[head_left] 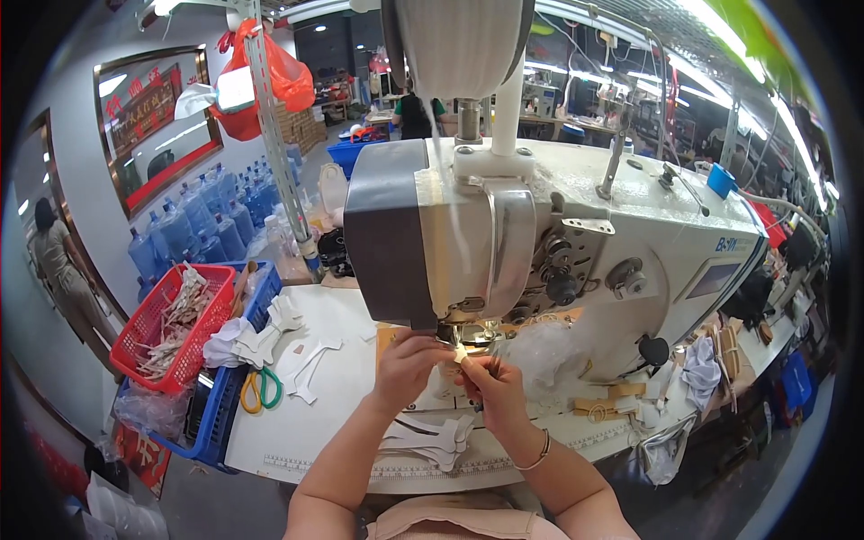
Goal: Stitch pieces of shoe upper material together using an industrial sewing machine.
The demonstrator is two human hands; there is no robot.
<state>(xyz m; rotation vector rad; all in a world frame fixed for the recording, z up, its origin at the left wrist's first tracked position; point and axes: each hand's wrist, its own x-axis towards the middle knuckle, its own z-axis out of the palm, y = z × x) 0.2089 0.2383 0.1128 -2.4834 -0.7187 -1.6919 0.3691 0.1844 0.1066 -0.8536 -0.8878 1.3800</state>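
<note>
Both my hands are at the needle area of a large white and grey sewing machine (pixel 585 256). A small pale piece of material (pixel 460 354), lit yellow by the machine lamp, lies between them. The left hand (pixel 407 367) comes in from the left, its fingers together and their tips on the piece. My right hand (pixel 490 382) pinches the same piece between thumb and fingers, just in front of the presser foot (pixel 460 331). Several white cut pieces (pixel 432 441) lie on the table (pixel 342 445) below my wrists. What the curled right fingers cover is hidden.
At left are orange-and-green-handled scissors (pixel 262 390), more white cut pieces (pixel 310 369) and a red basket (pixel 135 337) of scraps on a blue crate (pixel 216 432). Clear plastic film (pixel 544 355) and tan strips (pixel 603 405) lie right. A thread cone (pixel 457 45) hangs overhead.
</note>
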